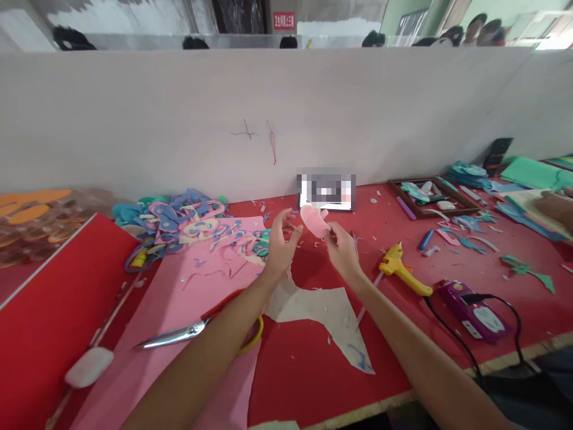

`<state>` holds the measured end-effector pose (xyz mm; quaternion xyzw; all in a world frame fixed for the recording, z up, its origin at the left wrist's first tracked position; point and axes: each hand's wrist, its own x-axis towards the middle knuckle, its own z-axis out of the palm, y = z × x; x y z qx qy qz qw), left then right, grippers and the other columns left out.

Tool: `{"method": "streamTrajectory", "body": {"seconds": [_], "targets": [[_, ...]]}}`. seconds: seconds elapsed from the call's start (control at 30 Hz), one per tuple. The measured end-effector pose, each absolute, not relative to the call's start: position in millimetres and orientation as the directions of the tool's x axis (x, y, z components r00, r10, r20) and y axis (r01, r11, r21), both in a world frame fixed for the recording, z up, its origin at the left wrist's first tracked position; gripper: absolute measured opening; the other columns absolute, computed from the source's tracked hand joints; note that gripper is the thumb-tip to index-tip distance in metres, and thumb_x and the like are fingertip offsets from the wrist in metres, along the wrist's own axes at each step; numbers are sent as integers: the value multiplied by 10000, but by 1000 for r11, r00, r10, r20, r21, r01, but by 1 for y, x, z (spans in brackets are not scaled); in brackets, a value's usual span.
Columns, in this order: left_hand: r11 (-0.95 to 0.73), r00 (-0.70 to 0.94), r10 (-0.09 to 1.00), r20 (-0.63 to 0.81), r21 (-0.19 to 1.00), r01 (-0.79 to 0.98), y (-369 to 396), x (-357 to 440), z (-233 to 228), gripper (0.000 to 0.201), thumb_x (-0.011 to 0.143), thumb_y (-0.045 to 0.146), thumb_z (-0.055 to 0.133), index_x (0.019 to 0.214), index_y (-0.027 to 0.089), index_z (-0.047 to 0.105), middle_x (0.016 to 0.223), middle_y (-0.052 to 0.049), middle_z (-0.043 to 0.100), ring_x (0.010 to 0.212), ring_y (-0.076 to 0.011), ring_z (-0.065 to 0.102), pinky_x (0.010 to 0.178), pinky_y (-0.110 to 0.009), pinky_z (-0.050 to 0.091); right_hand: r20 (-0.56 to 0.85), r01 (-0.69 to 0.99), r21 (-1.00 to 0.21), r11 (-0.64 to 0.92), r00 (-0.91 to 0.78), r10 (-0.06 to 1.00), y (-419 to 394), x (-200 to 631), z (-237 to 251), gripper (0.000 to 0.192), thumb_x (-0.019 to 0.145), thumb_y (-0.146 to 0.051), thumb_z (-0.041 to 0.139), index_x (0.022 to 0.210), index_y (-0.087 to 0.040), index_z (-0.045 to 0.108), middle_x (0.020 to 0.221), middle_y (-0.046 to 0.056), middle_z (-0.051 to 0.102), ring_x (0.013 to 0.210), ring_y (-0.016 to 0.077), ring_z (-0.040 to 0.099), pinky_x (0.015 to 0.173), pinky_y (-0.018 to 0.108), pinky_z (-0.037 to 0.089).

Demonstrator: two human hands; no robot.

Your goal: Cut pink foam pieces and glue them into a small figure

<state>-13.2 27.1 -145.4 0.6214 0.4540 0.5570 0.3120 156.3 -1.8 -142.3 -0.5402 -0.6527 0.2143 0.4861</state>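
My right hand pinches a small pink foam cutout by its lower right edge, above the red tabletop. Just left of the cutout, my left hand is raised with thumb and fingers apart, holding nothing. A cream foam offcut lies below both hands. Under my left forearm rest scissors with red and yellow handles, partly hidden, on a pink foam sheet. A yellow glue gun lies to the right of my right hand.
A phone-like screen leans against the white partition. Left is a heap of foam pieces and a red board. On the right sit a brown tray, a purple device with a black cable, and another person's hand.
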Motion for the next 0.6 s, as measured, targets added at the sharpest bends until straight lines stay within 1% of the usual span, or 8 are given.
{"method": "streamTrajectory", "body": {"seconds": [0.07,0.13,0.2,0.27,0.4,0.6], "targets": [[-389,-16,919,394,911,139,31,-15,-147,503,904,437,660,1333,211,529,1212,-90,623,1025,-133,615,899,-252,503,465,550,-744,381,17,885,-1,159,-143,308,1027,-366,394,931,-143,583,897,74,596,784,161,525,722,265,394],[-403,10,914,405,908,112,34,-15,-148,450,890,456,670,1246,193,588,1176,-88,645,1053,-146,623,935,-263,501,526,594,-676,436,-25,850,0,160,-144,283,1029,-323,400,993,-147,619,972,88,599,878,179,544,778,277,407],[-411,16,911,412,905,115,35,-15,-149,393,868,468,687,1116,170,628,1115,-81,662,1005,-143,634,929,-265,508,569,618,-628,473,-51,821,0,160,-146,270,1027,-291,408,1049,-156,642,1025,96,598,948,192,549,821,289,416],[-405,-2,913,408,907,115,36,-15,-150,375,836,467,712,1030,157,627,1046,-69,667,941,-133,636,899,-256,513,597,628,-604,490,-51,801,1,160,-146,267,1027,-273,410,1057,-160,650,1041,99,598,981,200,547,846,299,423],[-394,9,919,394,916,73,38,-15,-152,372,809,442,729,1006,151,608,961,-50,660,852,-109,621,829,-225,508,602,613,-622,487,-23,798,2,162,-147,272,1036,-298,410,1052,-161,645,1042,105,602,975,206,559,848,315,438],[-370,83,927,364,926,71,36,-12,-152,296,831,380,692,977,144,589,911,-33,642,795,-86,572,761,-190,472,568,527,-713,463,46,822,2,164,-146,258,1035,-370,468,1073,-175,631,1064,89,616,936,179,592,832,306,476]]}}
